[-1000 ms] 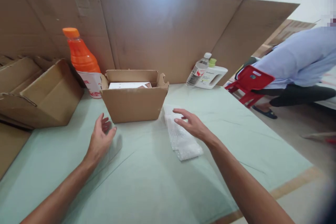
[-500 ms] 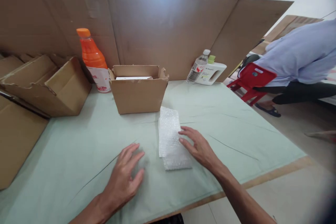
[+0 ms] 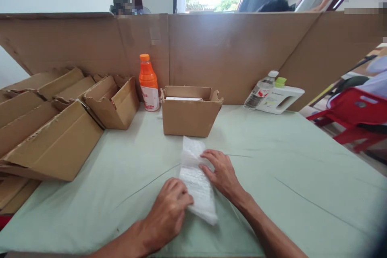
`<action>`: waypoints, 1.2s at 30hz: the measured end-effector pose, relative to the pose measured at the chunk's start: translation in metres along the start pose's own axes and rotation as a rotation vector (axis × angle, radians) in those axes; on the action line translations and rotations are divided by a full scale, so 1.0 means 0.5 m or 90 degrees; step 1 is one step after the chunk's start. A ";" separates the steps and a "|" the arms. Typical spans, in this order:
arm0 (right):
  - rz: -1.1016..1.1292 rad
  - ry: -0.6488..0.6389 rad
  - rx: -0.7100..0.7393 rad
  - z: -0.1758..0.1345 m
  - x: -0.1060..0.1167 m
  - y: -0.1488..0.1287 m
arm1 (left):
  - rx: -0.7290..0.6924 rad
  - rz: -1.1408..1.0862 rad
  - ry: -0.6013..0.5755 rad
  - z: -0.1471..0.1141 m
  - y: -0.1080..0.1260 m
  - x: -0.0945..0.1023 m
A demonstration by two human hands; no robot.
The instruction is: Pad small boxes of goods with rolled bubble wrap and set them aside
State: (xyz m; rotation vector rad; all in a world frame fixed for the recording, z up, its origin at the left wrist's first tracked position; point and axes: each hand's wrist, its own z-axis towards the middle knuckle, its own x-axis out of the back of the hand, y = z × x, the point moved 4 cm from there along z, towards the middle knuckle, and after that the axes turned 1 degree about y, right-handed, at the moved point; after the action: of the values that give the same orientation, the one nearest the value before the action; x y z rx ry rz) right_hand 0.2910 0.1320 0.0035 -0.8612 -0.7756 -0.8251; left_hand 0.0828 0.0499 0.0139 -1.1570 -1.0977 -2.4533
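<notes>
A folded strip of clear bubble wrap [image 3: 198, 185] lies at a slant on the green cloth in the middle of the table. My left hand [image 3: 171, 209] is closed at its lower left edge, thumb and curled fingers pinching the film. On the opposite side, my right hand [image 3: 222, 173] rests its fingertips on the wrap's right edge, with a gap between thumb and fingers. Just beyond the strip's far end stands an open cardboard box [image 3: 189, 117], with a white flat item [image 3: 184, 98] showing inside. Whether anything lies within the folded wrap cannot be seen.
Several open cardboard bins [image 3: 60, 137] crowd the left side. Along the cardboard screen [image 3: 236, 48] stand an orange bottle [image 3: 148, 84], a clear plastic bottle [image 3: 261, 88] and a white jug [image 3: 282, 98]. Off the table's right edge is a red chair [image 3: 359, 109] beside a partly visible person.
My left hand has moved from the bare cloth onto the bubble wrap and closed on its edge. The strip's lower end has shifted. The camera view has turned left.
</notes>
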 end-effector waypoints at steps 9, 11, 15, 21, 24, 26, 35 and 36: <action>-0.003 -0.121 0.072 0.019 -0.023 -0.084 | 0.022 0.046 0.023 -0.137 0.000 0.021; 0.003 -0.194 0.094 0.021 -0.053 -0.089 | 0.032 0.059 0.038 -0.136 0.003 0.007; 0.053 -0.199 0.112 0.029 -0.090 -0.064 | 0.011 0.055 0.034 -0.141 0.009 0.001; 0.061 -0.142 0.090 0.039 -0.092 -0.062 | 0.018 0.029 0.014 -0.152 0.016 0.011; 0.031 -0.141 0.089 0.037 -0.076 -0.090 | 0.018 0.024 0.018 -0.153 0.019 0.013; 0.012 -0.153 0.099 0.031 -0.061 -0.108 | 0.009 0.021 0.032 -0.153 0.021 0.016; 0.081 -0.202 0.135 0.002 -0.020 -0.210 | 0.015 0.001 0.024 -0.153 0.021 0.012; 0.061 -0.225 0.143 -0.008 -0.032 -0.224 | 0.020 -0.002 0.023 -0.154 0.020 0.011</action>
State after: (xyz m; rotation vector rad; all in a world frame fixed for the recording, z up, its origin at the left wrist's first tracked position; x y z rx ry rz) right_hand 0.1890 0.0884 0.0252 -0.8446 -1.1054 -0.4947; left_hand 0.0397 -0.0109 -0.0085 -1.0991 -1.1251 -2.4410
